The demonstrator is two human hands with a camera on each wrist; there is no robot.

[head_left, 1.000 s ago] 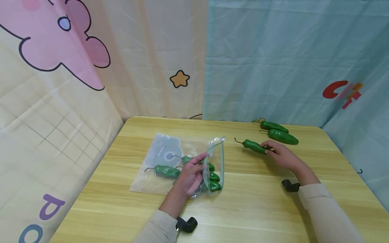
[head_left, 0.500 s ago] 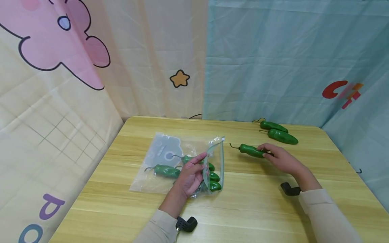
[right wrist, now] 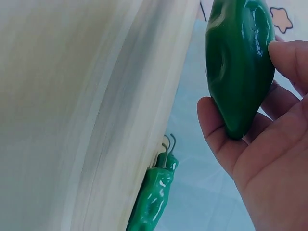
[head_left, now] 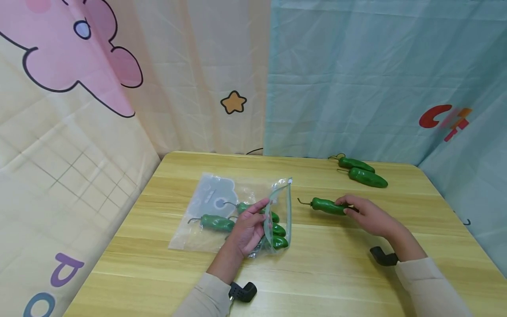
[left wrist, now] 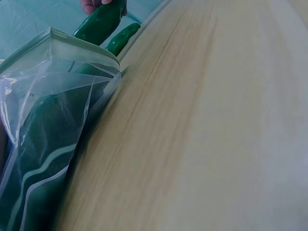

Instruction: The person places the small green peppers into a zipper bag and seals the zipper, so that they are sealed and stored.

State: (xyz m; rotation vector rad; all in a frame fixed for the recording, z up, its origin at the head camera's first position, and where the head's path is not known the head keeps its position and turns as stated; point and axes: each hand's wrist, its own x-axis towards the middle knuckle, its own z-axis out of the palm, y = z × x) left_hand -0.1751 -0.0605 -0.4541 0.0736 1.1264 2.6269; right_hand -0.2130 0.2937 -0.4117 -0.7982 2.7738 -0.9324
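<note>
My right hand [head_left: 368, 215] grips a green chili pepper [head_left: 325, 206] by its pointed end, stem towards the left. In the right wrist view, thumb and fingers wrap the lower part of that pepper [right wrist: 240, 67]. My left hand [head_left: 248, 229] holds the mouth of a clear zip bag [head_left: 186, 235], the upper rim lifted at its fingertips. Several green peppers lie inside the bag, one whole pepper [head_left: 217, 223] showing through the plastic and others partly hidden by the hand. The left wrist view shows the bag's raised rim [left wrist: 82, 44], with the held pepper [left wrist: 101, 23] beyond it.
Two more green peppers, a rear one [head_left: 356, 164] and a front one [head_left: 368, 177], lie at the back right of the wooden table [head_left: 317, 273]. Printed curtains [head_left: 340, 79] hang behind the table's far edge and along both sides.
My right hand has brought the held pepper nearer to me and slightly left, away from the two at the back. The left hand and the bag have stayed put.
</note>
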